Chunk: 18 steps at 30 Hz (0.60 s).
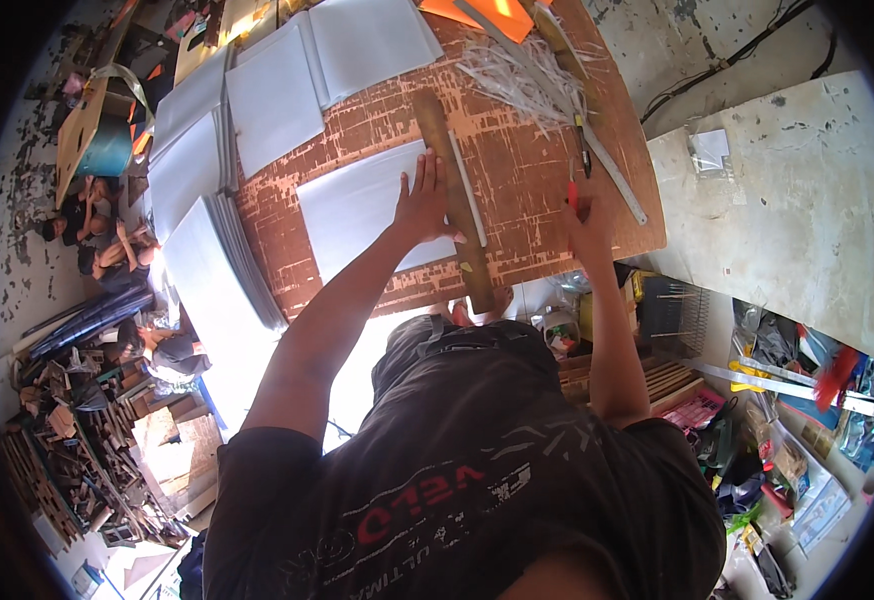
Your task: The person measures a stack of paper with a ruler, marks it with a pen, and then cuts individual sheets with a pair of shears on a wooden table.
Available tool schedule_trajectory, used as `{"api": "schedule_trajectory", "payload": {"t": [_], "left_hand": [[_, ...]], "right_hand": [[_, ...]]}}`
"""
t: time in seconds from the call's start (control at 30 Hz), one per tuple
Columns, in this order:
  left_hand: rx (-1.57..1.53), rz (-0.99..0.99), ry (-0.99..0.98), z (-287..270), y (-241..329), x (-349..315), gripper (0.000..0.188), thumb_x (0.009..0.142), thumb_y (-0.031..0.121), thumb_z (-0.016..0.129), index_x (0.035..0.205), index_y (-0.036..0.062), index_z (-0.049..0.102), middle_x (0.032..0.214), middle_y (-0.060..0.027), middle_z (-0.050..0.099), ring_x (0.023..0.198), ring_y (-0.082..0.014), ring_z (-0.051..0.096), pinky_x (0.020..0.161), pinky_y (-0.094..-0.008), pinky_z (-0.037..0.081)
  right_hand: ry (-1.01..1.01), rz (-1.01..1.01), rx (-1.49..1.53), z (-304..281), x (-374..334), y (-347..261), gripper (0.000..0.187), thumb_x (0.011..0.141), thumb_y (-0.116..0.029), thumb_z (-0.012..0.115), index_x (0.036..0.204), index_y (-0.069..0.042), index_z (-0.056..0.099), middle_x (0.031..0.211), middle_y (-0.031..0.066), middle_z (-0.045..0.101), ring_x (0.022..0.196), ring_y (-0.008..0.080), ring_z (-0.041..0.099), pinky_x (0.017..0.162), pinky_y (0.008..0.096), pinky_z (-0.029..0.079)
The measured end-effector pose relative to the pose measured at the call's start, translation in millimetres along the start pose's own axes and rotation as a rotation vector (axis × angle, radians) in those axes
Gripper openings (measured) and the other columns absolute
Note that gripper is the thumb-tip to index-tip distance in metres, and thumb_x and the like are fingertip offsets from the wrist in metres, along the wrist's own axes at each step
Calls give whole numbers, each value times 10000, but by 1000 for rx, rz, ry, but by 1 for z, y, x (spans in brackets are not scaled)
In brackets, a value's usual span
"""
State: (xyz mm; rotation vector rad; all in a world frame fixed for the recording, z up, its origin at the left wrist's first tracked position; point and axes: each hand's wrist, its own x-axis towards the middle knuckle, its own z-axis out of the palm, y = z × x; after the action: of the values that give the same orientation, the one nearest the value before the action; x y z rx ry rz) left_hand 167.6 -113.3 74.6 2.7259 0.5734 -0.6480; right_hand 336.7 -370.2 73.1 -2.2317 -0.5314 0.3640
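The white sheet (352,205) lies at 11 o'clock on the brown board (377,118). The left hand (422,208), fingers moderately spread and gripping nothing, presses flat over sheet and wooden bar (475,270), probably so neither slides. The right hand (589,228), at 2 o'clock, curls its fingers closed around a red-handled tool (573,190), apart from the sheet, perhaps for control; its tip is unclear. At 10 o'clock stands 1 teal tub (107,150); its contents are hidden.
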Motion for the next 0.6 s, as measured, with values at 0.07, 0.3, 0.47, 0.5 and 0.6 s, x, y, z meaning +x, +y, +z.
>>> {"api": "schedule_trajectory", "payload": {"t": [0.07,0.3,0.47,0.5,0.6], "left_hand": [[-21,1,19,1,-2,-2,1525,599,628,884,1575,-77,-53,1667,-258,-120,1559,-381,-83,1228,-610,132],[-54,24,39,4,-4,0,1533,583,626,890,1580,-66,-48,1669,-254,-114,1558,-382,-86,1227,-612,134],[-66,42,54,3,-3,-2,1486,617,610,882,1584,-64,-24,1669,-262,-94,1561,-384,-73,1228,-610,127],[-69,38,53,3,-3,-3,1486,617,610,882,1584,-64,-24,1669,-262,-94,1561,-384,-73,1228,-610,127],[-84,40,70,3,-4,-3,1485,617,604,884,1586,-57,-26,1671,-258,-90,1562,-384,-71,1231,-603,125]], "right_hand": [[-124,334,293,3,-18,0,359,875,-229,706,1067,33,556,775,107,629,722,218,641,664,377,510],[-129,195,412,44,-70,29,381,906,-243,724,1079,35,528,902,111,606,786,169,567,702,331,480],[-138,208,499,61,-88,10,408,949,-338,706,1065,14,533,836,114,591,748,181,556,690,363,485],[-143,208,498,60,-90,4,408,949,-338,706,1065,14,533,836,114,591,748,181,556,690,363,485],[-195,95,109,57,-98,-7,383,956,-346,691,982,22,587,750,160,607,691,258,613,664,392,504]]}}
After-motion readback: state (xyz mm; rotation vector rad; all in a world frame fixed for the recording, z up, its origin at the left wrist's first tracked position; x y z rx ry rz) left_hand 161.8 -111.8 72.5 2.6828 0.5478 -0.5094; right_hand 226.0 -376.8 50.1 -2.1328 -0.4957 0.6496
